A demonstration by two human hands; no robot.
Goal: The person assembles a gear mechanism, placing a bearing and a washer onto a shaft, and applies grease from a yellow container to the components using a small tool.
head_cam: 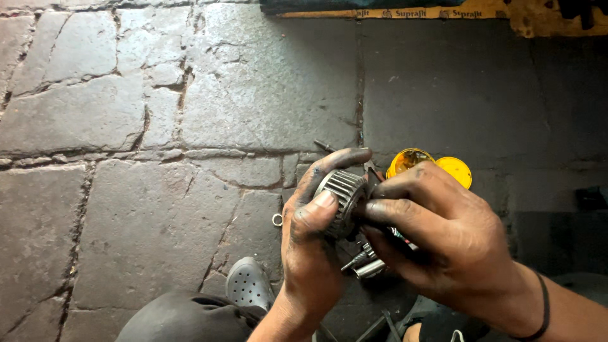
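Both hands (316, 234) (443, 234) clasping toothed gear (342, 196)

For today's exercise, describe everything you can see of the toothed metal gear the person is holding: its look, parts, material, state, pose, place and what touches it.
The toothed gear is a round part of grey, dull metal with fine straight teeth running all round its rim. It looks greasy and worn. It is held above the stone floor, tilted, its toothed rim facing the camera. The left hand grips it between thumb and forefinger; the right hand presses its fingers against its right side. Its far face is hidden.
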